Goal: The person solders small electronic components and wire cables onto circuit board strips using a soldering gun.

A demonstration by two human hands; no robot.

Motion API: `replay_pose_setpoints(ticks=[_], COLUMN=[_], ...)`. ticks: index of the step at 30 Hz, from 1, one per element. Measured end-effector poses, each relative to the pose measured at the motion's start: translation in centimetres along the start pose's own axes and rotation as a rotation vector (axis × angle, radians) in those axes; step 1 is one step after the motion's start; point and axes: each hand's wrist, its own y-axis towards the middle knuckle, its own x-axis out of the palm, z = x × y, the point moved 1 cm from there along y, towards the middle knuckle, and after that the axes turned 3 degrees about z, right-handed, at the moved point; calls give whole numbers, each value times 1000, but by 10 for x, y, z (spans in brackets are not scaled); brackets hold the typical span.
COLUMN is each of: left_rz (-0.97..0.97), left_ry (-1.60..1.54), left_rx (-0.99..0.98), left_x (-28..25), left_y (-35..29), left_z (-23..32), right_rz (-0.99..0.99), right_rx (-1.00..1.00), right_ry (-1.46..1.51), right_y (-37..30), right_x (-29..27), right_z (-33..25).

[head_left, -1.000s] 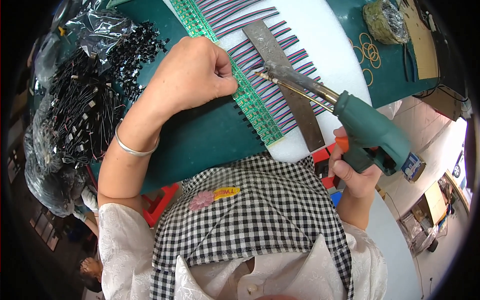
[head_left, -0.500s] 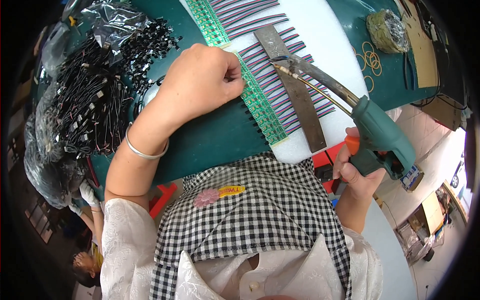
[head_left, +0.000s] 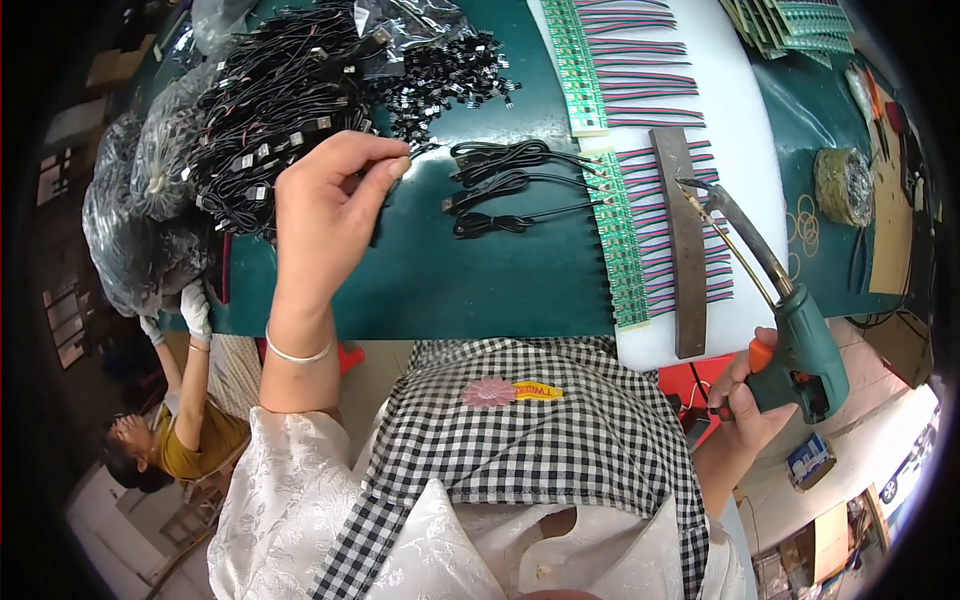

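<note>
Left hand (head_left: 335, 215) pinched closed, can't tell on what; black cables (head_left: 495, 187) lie to its right, running crosswise to your board strip (head_left: 622, 245). Farther right hand (head_left: 752, 412) grips soldering gun (head_left: 805, 345).

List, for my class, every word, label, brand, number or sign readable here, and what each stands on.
Yellow patch on the gingham apron: small lettering, too blurred to quote with certainty.
Blue-and-white box at lower right: markings too small to read.
Green circuit boards: any markings are too small to read.
I can quote no other text.
</note>
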Motion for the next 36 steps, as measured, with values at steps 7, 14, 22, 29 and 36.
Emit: replay_pose_setpoints(ticks=[7, 14, 22, 29, 36], left_rz=[41, 43, 79, -146, -753], left_ry=[549, 422, 352, -481, -689], left_rx=[356, 397, 400, -89, -20], left_x=[26, 35, 33, 27, 86], left_y=[21, 28, 27, -3, -21], left_z=[-25, -40, -37, 24, 72], right_rz=[-80, -22, -31, 64, -265], right_rx=[8, 6, -9, 11, -175], right_ry=[-4, -29, -31, -122, -333], right_y=[-2, 0, 3, 1, 29], right_x=[-3, 10, 14, 17, 67], right_z=[3, 0, -2, 4, 8])
